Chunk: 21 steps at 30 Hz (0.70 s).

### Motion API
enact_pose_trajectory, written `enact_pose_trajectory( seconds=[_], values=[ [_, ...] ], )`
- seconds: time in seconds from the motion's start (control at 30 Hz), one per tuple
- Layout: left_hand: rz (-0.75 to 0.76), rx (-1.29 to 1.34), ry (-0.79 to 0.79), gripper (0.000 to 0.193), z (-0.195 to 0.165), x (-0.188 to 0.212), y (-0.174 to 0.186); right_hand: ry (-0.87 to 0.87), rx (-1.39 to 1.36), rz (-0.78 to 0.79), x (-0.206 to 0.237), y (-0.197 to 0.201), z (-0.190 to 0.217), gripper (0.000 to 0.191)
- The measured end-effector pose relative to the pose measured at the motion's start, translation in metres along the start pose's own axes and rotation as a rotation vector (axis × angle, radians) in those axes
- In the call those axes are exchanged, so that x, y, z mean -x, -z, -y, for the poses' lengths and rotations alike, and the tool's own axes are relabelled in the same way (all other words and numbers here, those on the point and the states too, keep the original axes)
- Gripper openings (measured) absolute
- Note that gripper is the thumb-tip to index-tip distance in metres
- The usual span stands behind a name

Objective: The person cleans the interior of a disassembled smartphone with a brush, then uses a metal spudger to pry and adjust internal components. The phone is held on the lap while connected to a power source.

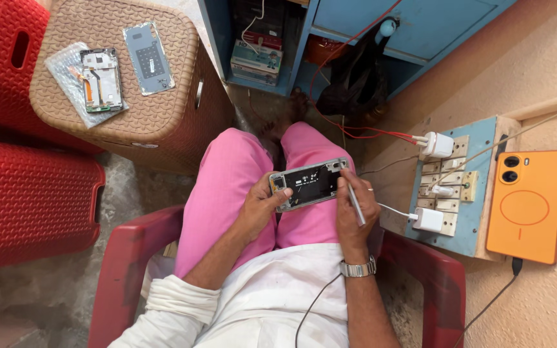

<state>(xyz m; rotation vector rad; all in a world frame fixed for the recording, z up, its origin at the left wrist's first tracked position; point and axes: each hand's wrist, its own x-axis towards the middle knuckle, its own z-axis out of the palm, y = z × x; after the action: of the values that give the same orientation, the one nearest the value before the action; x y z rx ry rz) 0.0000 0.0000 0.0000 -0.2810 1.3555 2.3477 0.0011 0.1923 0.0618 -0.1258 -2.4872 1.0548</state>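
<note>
Phone frame (309, 184) over lap, long axis crosswise. Left hand (260, 207) clamps left end; right hand (354, 205) pinches tool (354, 201) at right end.

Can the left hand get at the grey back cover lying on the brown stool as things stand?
Probably not right away: the left hand is holding the opened phone frame over the lap. The grey back cover lies uncovered on the brown stool, with nothing blocking the way.

Head camera, looking steeply down, lap close, probably seated
</note>
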Motion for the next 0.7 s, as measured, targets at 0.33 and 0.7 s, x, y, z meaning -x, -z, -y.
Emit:
enact_pose_trajectory(
  seconds=[0.33,0.7],
  values=[
    [0.045,0.001,-0.068,0.022,0.004,-0.004,-0.007,0.265,0.031,-0.008,0.000,0.003,0.005,0.023],
    [-0.040,0.028,-0.049,0.021,0.008,-0.008,-0.017,0.339,0.000,0.116,-0.002,-0.003,0.022,0.028]
  ],
)
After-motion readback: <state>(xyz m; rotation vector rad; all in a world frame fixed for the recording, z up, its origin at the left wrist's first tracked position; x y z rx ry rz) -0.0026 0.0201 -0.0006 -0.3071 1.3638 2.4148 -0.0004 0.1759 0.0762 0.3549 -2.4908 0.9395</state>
